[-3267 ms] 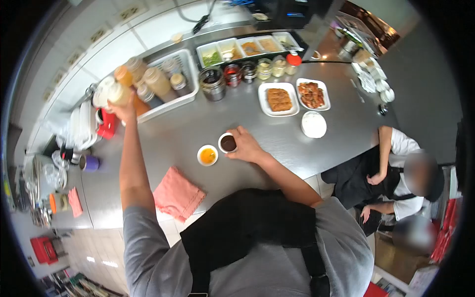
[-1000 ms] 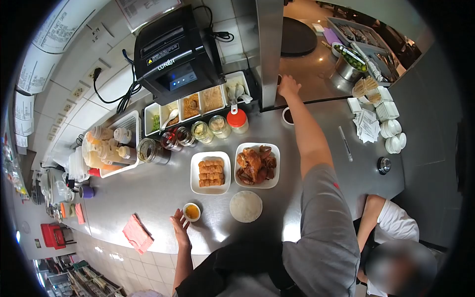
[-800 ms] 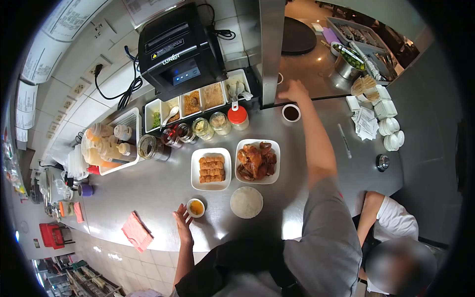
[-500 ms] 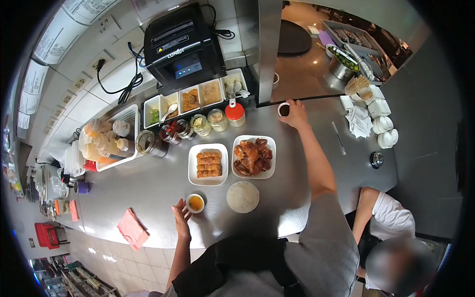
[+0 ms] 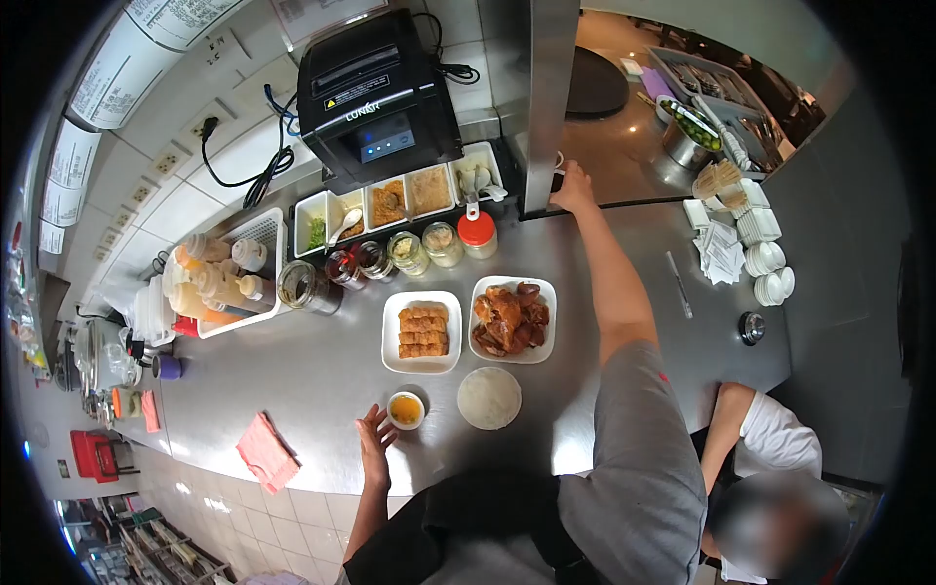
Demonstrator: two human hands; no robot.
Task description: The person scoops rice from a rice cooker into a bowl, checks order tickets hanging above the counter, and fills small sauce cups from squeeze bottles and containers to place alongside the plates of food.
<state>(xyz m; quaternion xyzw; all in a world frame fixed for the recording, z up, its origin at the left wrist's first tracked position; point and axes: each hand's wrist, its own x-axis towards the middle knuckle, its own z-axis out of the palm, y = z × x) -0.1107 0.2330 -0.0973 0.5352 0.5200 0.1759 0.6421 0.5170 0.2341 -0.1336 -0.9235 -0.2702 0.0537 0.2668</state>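
My right hand (image 5: 574, 188) reaches to the pass-through opening beside the metal post, fingers closed on a small white cup of dark sauce (image 5: 558, 180). The hand and post partly hide that cup. At the counter's near side, my left hand (image 5: 373, 439) has its fingers apart beside a small white bowl of orange-yellow sauce (image 5: 406, 409). I cannot tell whether the fingertips touch its rim. Past it stand a square white dish of fried rolls (image 5: 422, 331) and another of browned, chopped poultry (image 5: 512, 320). A round lidded white container (image 5: 489, 398) sits to the bowl's right.
A black printer (image 5: 375, 102) stands over condiment tubs (image 5: 429, 189) and several jars (image 5: 408, 253). Squeeze bottles fill a white basket (image 5: 278, 255). A pen (image 5: 679, 285), napkins (image 5: 720, 249) and small cups (image 5: 770, 272) lie right. A co-worker (image 5: 770, 439) is at the lower right.
My right hand has moved farther away, carrying the dark-sauce cup from the counter into the opening by the post. My left hand remains beside the orange-yellow sauce bowl. The view has shifted slightly.
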